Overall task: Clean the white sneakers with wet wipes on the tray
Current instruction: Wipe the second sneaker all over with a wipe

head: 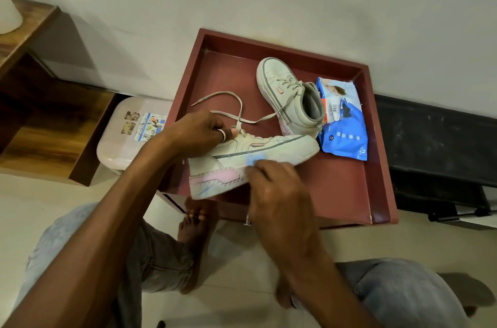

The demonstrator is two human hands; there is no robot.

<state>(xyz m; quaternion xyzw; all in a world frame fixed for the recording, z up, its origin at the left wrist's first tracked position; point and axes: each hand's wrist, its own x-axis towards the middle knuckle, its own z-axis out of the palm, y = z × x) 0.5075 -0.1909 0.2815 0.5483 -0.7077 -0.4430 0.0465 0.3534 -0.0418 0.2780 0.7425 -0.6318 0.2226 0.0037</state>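
Observed: the near sneaker (pixel 269 148) is held over the front left part of the tray (pixel 376 193), tipped on its side so the sole edge faces the person. Its long axis runs from the heel, low and left beyond the tray's front edge, up to the toe on the right, which lies just beside the pack (pixel 343 123) and the heel of the far sneaker (pixel 285 93).

Left hand (pixel 199 130): clamped on the collar and tongue end, fingers curled in, with a loose lace (pixel 234 104) trailing away over the tray floor.

Right hand (pixel 277 193): below the sole's midpoint, fingers bent onto a pale blue wipe (pixel 255 159) pressed against the sole wall. The hand is blurred, so the exact finger hold cannot be told.

Far sneaker: upright at the back of the tray, toe pointing away, no hand on it.

Assessment: the step in hand is wiping the near sneaker's sole wall. The wipe sits about midway along the axis, so uncleaned length lies both ways, and blue marks show at the heel end. The right hand is the nearer one to both stretches; a stroke along the axis, not across it, appears called for
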